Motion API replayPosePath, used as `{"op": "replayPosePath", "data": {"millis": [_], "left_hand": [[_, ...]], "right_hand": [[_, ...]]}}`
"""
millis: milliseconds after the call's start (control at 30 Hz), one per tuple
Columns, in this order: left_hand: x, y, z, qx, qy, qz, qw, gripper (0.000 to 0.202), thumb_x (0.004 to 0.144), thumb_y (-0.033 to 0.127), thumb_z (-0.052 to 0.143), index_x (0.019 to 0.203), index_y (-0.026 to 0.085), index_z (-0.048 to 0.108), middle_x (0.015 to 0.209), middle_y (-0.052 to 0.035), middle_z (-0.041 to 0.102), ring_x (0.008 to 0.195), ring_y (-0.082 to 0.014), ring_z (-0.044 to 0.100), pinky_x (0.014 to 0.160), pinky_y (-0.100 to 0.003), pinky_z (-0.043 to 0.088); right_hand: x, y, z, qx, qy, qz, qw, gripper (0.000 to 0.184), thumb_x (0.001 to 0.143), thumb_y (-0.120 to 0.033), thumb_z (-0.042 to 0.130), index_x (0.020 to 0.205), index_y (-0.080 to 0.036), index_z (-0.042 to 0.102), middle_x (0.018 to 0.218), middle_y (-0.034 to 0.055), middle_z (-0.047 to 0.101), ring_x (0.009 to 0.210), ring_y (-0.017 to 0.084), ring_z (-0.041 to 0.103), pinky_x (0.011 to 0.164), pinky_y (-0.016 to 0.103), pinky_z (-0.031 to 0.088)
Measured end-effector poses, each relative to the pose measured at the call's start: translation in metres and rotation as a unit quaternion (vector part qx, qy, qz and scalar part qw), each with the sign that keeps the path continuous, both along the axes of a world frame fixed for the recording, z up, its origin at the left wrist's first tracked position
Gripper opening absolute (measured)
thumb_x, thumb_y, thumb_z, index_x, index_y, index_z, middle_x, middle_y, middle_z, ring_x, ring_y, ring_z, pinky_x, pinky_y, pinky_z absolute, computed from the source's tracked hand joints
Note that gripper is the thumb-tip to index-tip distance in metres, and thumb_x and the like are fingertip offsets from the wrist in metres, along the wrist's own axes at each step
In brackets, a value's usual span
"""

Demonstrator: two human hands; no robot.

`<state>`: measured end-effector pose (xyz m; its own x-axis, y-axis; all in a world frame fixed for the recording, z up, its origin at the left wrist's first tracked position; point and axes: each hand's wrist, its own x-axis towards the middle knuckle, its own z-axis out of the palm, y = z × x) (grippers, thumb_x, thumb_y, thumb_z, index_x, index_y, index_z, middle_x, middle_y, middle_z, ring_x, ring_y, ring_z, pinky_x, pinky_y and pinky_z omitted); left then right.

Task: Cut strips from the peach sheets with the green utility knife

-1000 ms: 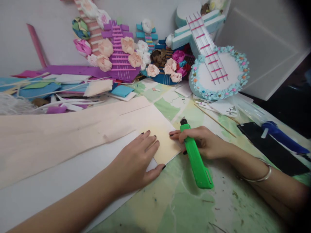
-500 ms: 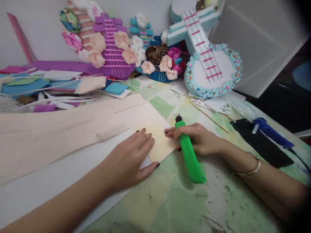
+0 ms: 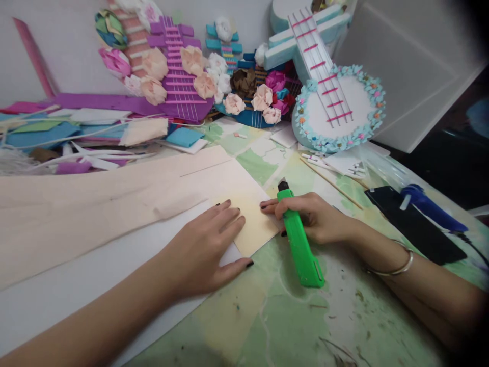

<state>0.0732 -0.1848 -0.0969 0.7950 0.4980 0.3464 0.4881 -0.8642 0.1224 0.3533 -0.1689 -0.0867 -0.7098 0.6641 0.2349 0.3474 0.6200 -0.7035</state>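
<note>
The right hand (image 3: 317, 216) is clamped around a green cutter (image 3: 300, 239) just right of the cream sheet (image 3: 257, 221), with a short tip of blade (image 3: 282, 181) bare and pointing away from the person. The forward fingertips of this hand touch the right edge of the cream sheet, so 1 hand does 2 jobs, and that looks like the main risk: if the grip loosens while those fingers press, the cutter could roll and its blade nick the sheet or the skin close by.

The left hand (image 3: 206, 250) lies flat across the left part of the cream sheet, fingers slightly apart, clasping nothing. Should it lift or slide, the cream sheet could shift against the white board (image 3: 107, 270) to its left, leaving the layers skewed. The peach paper (image 3: 95, 209), also left of the cream sheet, looks rumpled, so pressure there could set a crease; where it meets the cream sheet is hard to tell.

Well to the right of the cream sheet, a blue corded tool (image 3: 435, 209) rests on a black slab (image 3: 405, 219). Its cord trails near the right forearm, and a wide elbow swing could snag it.
</note>
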Motion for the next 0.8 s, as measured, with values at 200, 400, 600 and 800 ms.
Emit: {"op": "replayPosePath", "data": {"millis": [200,400,600,800], "left_hand": [[-0.006,0.002,0.002,-0.046,0.008,0.006,0.999,0.059,0.088,0.050,0.055,0.131,0.010,0.050,0.133,-0.0199,0.055,0.128,-0.0351,0.048,0.107,-0.051,0.042],[-0.015,0.011,0.000,-0.121,-0.042,0.042,0.991,0.067,0.082,0.046,0.063,0.138,0.015,0.041,0.136,-0.0155,0.054,0.126,-0.0291,0.050,0.105,-0.045,0.044],[-0.013,0.012,-0.002,-0.139,-0.059,0.059,0.987,0.066,0.083,0.045,0.064,0.138,0.016,0.041,0.136,-0.0142,0.054,0.127,-0.0285,0.050,0.105,-0.043,0.044],[-0.011,0.009,-0.002,-0.132,-0.059,0.060,0.988,0.065,0.084,0.046,0.062,0.137,0.015,0.041,0.135,-0.0155,0.054,0.127,-0.0293,0.049,0.105,-0.046,0.044]], "right_hand": [[0.001,0.000,0.000,-0.001,-0.010,-0.007,1.000,0.029,0.078,-0.012,0.069,0.104,-0.022,0.062,0.123,0.0076,0.068,0.122,0.024,0.060,0.097,0.032,0.053],[0.000,-0.001,0.000,0.001,-0.012,-0.004,1.000,0.028,0.079,-0.012,0.068,0.103,-0.023,0.060,0.121,0.0066,0.069,0.123,0.024,0.060,0.096,0.032,0.053],[-0.001,-0.003,0.002,-0.009,-0.012,-0.025,1.000,0.028,0.079,-0.010,0.066,0.102,-0.024,0.059,0.118,0.0054,0.071,0.121,0.023,0.061,0.088,0.027,0.054],[-0.002,-0.003,0.003,-0.010,-0.019,-0.025,0.999,0.027,0.080,-0.012,0.065,0.103,-0.024,0.060,0.121,0.0058,0.069,0.119,0.023,0.062,0.084,0.026,0.054]]}}
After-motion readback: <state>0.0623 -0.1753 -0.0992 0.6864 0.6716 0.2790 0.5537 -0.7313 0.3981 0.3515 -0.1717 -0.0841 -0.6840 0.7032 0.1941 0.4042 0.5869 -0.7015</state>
